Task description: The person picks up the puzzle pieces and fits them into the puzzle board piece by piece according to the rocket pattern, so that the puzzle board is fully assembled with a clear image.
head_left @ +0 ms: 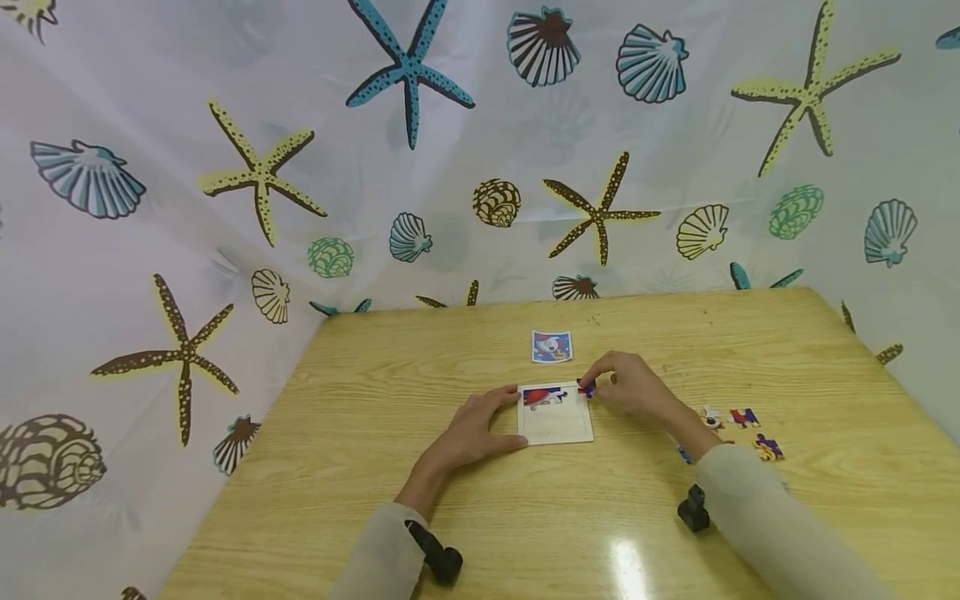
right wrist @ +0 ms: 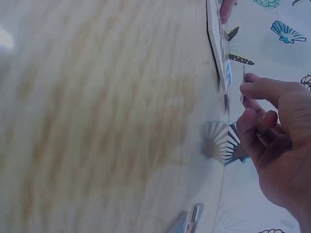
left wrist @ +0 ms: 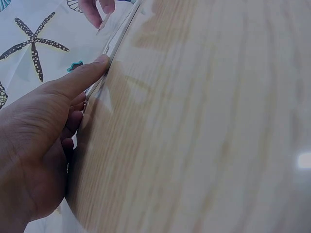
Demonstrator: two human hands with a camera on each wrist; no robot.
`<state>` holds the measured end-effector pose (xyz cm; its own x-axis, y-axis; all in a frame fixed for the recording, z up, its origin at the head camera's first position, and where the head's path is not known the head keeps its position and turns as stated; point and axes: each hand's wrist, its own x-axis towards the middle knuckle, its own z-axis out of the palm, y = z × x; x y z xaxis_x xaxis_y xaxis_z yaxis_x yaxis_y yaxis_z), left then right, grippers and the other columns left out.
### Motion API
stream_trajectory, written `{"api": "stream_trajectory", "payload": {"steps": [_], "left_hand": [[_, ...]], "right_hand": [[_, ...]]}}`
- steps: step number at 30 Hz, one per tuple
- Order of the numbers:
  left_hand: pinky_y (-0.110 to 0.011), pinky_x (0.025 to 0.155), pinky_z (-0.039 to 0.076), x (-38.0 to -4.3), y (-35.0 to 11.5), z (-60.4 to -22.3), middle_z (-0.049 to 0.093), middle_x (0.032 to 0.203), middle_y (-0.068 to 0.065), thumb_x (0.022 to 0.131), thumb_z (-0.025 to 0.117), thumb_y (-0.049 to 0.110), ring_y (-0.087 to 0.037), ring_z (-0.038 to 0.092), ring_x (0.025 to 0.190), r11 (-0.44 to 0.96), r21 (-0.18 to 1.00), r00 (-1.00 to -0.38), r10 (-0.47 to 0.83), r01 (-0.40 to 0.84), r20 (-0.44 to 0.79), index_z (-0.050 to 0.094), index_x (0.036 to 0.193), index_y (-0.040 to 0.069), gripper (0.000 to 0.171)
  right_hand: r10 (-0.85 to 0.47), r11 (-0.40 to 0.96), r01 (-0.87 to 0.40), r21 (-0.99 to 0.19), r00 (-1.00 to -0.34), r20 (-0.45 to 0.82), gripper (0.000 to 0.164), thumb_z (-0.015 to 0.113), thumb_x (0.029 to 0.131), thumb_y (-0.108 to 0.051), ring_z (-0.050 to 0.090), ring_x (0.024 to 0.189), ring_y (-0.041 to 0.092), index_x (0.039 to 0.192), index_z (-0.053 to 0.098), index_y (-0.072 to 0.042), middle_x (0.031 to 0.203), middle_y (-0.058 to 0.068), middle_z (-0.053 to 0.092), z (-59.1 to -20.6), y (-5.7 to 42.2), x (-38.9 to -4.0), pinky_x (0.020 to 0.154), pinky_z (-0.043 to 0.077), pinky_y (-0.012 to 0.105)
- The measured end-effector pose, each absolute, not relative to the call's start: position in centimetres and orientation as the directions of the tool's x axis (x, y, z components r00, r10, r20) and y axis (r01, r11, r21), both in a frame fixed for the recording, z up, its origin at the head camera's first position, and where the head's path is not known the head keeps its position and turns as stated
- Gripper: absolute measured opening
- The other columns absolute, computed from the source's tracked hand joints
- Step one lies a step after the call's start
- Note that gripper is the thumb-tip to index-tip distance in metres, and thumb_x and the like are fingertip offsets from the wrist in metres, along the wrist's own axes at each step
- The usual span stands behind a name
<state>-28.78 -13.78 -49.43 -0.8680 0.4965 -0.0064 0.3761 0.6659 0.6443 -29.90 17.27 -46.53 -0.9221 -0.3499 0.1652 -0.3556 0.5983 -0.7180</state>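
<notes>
A square white puzzle board (head_left: 556,427) lies on the table, with joined red, white and blue pieces (head_left: 543,395) in its upper left. My left hand (head_left: 471,430) holds the board's left side, forefinger at the upper corner and thumb at the lower one. In the left wrist view, the left thumb (left wrist: 80,77) lies along the board's edge. Above the board's upper right corner, my right hand (head_left: 626,385) pinches a dark blue and red puzzle piece (head_left: 586,388). The right wrist view shows that piece (right wrist: 244,82) edge-on between thumb and fingers.
Behind the board lies a small picture card (head_left: 552,347) of a white cartoon figure. Several loose pieces, among them a red and purple one (head_left: 743,417) and a yellow and purple one (head_left: 768,447), lie right of the right forearm. A patterned curtain (head_left: 450,250) surrounds the wooden table (head_left: 360,400).
</notes>
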Motion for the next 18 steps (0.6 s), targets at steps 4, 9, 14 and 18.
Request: {"api": "stream_trajectory", "payload": {"steps": [4,9,14,18], "left_hand": [[-0.056,0.123,0.021,-28.9,-13.8,-49.5,0.035,0.168,0.005,0.09,0.078,0.047,-0.028,0.028,0.153,0.678,0.632,-0.87,0.494,0.374,-0.015,0.047,0.157,0.017,0.08],[-0.056,0.122,0.021,-29.0,-13.8,-49.6,0.034,0.168,0.007,0.091,0.077,0.049,-0.027,0.028,0.153,0.686,0.627,-0.871,0.491,0.369,-0.024,0.046,0.158,0.02,0.08],[-0.057,0.122,0.022,-28.9,-13.7,-49.5,0.034,0.168,0.006,0.091,0.078,0.048,-0.028,0.028,0.152,0.678,0.635,-0.868,0.495,0.371,-0.022,0.046,0.158,0.018,0.079],[-0.057,0.122,0.021,-28.9,-13.7,-49.5,0.035,0.168,0.006,0.091,0.078,0.047,-0.029,0.027,0.153,0.674,0.638,-0.868,0.496,0.373,-0.016,0.046,0.158,0.017,0.079]], "right_hand": [[-0.375,0.601,-0.378,-0.704,-0.912,0.169,0.027,0.065,0.089,0.008,0.062,0.116,0.032,0.103,0.082,-0.008,0.117,0.011,0.073,-46.8,16.5,-30.0,0.093,0.05,0.046],[-0.386,0.621,-0.398,-0.675,-0.905,0.179,0.024,0.066,0.088,0.007,0.064,0.112,0.03,0.1,0.082,-0.008,0.112,0.009,0.073,-47.3,15.7,-30.2,0.096,0.051,0.049],[-0.39,0.645,-0.41,-0.645,-0.902,0.183,0.02,0.071,0.088,0.006,0.065,0.113,0.033,0.099,0.082,-0.006,0.109,0.009,0.074,-47.4,15.2,-30.4,0.101,0.05,0.053],[-0.384,0.66,-0.405,-0.633,-0.906,0.18,0.02,0.072,0.087,0.007,0.066,0.113,0.034,0.098,0.081,-0.006,0.109,0.01,0.074,-47.3,14.9,-30.4,0.103,0.05,0.054]]}}
